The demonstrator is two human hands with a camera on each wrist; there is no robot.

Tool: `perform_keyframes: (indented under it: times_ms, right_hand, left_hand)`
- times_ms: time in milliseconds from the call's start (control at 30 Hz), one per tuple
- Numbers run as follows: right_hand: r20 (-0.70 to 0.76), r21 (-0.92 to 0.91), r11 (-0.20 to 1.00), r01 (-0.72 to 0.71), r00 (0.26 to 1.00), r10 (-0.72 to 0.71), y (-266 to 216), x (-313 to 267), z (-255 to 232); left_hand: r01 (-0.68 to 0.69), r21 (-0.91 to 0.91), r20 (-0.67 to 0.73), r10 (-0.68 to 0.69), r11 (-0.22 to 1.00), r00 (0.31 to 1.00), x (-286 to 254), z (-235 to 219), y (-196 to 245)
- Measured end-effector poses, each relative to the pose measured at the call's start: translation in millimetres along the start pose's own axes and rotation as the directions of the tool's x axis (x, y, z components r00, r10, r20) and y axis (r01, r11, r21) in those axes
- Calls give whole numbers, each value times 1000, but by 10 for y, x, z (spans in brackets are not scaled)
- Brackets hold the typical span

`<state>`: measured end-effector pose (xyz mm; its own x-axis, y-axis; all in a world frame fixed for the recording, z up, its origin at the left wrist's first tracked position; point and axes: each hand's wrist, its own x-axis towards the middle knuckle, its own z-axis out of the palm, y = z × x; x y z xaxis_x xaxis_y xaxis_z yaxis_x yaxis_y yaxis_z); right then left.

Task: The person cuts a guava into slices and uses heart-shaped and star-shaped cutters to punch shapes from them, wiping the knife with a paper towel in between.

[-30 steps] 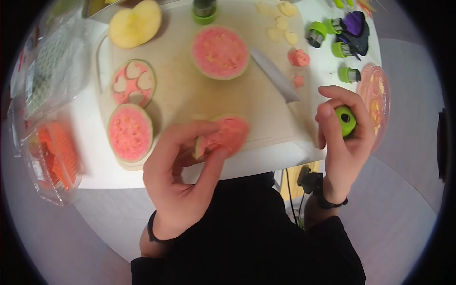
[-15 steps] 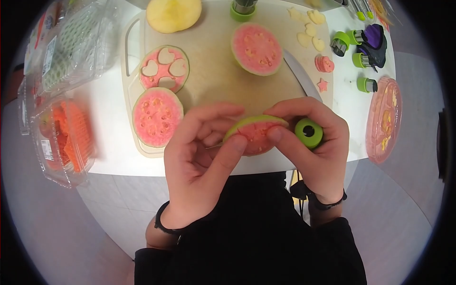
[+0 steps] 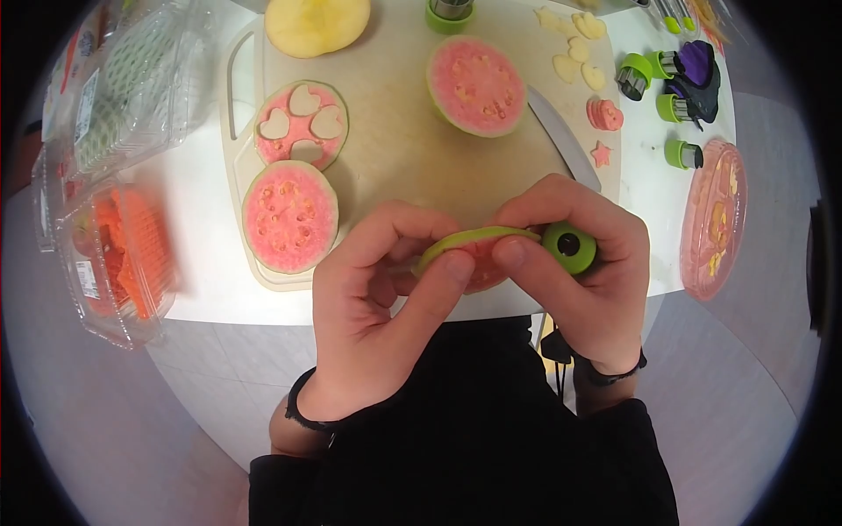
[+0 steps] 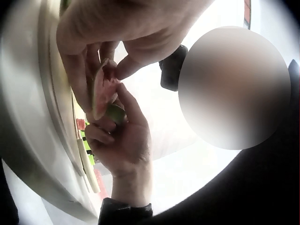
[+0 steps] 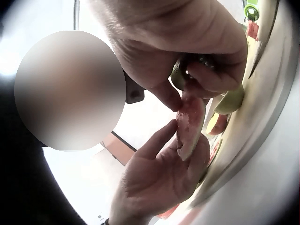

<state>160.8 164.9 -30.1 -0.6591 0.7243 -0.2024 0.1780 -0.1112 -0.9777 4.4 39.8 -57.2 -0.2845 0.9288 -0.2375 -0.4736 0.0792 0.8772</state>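
Hands met over the near edge of the pale cutting board [image 3: 399,167]. The left hand [image 3: 368,316] pinched a thin round pink guava slice with a green rim [image 3: 474,254] between thumb and fingers. The right hand [image 3: 583,280] pinched the same slice with its thumb and first finger, and its other fingers curled around a small green round cutter [image 3: 570,248] just right of the slice. Farther left on the board lay a whole pink guava slice [image 3: 289,216] and a guava slice with heart-shaped holes [image 3: 301,125].
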Motion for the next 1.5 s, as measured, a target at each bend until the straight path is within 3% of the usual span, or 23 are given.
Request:
perform_keyframes:
  times_ms: [167, 333, 433, 533, 833, 900, 1133, 1500]
  right_hand:
    - [-2, -72, 996, 45, 999, -45, 8, 12, -14]
    - [21, -136, 986, 96, 995, -94, 11, 10, -39]
    - [30, -172, 973, 152, 988, -149, 27, 36, -34]
    - [39, -183, 971, 153, 988, -149, 31, 32, -40]
    - [10, -125, 986, 108, 994, -108, 29, 9, -4]
    - [16, -138, 980, 143, 990, -142, 53, 25, -6]
    - [9, -20, 998, 58, 998, -57, 52, 7, 12]
    - [23, -3, 999, 47, 999, -47, 54, 18, 20]
  left_hand:
    - [-21, 127, 6, 20, 992, 1000, -6, -1, 16]
    - [22, -28, -23, -23, 999, 999, -13, 41, -28]
    - [6, 149, -6, -5, 989, 1000, -10, 45, 15]
    - [47, 124, -52, -41, 991, 998, -14, 96, 43]
    - [90, -237, -92, -115, 967, 989, -33, 142, -34]
    - [70, -183, -78, -86, 981, 993, -20, 122, -39]
    - [-14, 45, 17, 13, 999, 1000, 13, -4, -53]
    - [-87, 15, 37, 86, 996, 996, 29, -32, -78]
